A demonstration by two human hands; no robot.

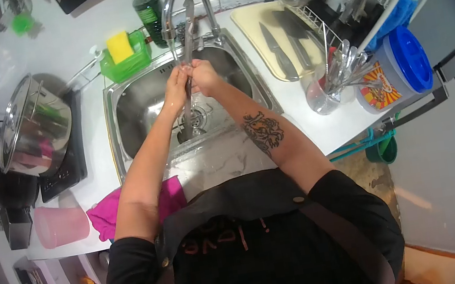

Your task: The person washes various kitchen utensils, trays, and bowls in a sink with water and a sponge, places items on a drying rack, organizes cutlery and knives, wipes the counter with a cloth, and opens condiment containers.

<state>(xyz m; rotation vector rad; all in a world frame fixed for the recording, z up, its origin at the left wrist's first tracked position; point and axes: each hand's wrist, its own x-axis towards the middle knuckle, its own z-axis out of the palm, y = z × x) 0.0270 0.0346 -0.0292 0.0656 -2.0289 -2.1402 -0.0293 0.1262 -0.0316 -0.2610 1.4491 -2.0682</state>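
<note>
Over the sink (123,113), both of my hands are closed around a pair of long metal tongs (188,39). The tongs stand nearly lengthwise in view, one end up beside the faucet (167,24) and the other down toward the drain (196,118). My left hand (176,86) grips them from the left side, and my right hand (204,77) wraps them from the right, with the fingers of both meeting. Water runs from the spout onto the hands. The fingertips partly hide the middle of the tongs.
Behind the sink are a green soap holder (138,54) with a yellow sponge (120,47) and a dark green bottle (149,15). Right: knives (279,52) on a cutting board (248,21), a utensil cup (322,98), a blue-lidded tub (410,59). Left: a steel pot (40,131), a pink cloth (173,194).
</note>
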